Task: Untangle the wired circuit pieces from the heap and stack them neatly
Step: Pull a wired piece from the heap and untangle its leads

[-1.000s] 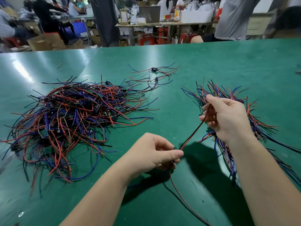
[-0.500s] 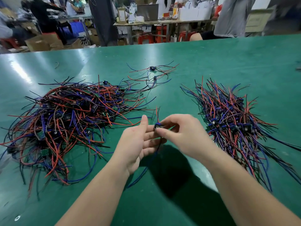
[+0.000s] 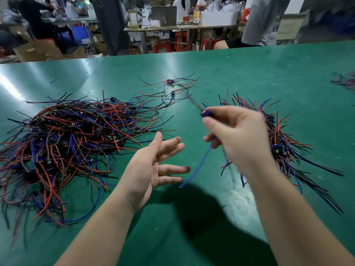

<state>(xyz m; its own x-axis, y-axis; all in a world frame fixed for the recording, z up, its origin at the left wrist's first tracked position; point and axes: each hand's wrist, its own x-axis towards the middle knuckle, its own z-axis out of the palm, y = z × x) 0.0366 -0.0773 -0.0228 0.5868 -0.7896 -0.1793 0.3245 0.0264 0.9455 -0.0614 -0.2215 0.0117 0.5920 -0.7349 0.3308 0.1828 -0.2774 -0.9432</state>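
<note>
A big tangled heap point(image 3: 67, 143) of red, blue and black wired circuit pieces lies on the left of the green table point(image 3: 249, 73). A tidier stack point(image 3: 284, 143) of the same pieces lies at the right. My right hand point(image 3: 238, 139) is raised between them, blurred, pinching one wired circuit piece point(image 3: 206, 113) whose blue wire point(image 3: 196, 169) hangs down toward the table. My left hand point(image 3: 153, 167) hovers just left of that wire, fingers spread and holding nothing.
Two loose wired pieces point(image 3: 171, 87) lie apart at the centre back. More wires point(image 3: 343, 81) show at the far right edge. Beyond the table's far edge are people, benches, boxes and red stools.
My left hand has let go of the piece and spread its fingers. My right hand has carried the piece up and to the right, toward the tidy stack.
</note>
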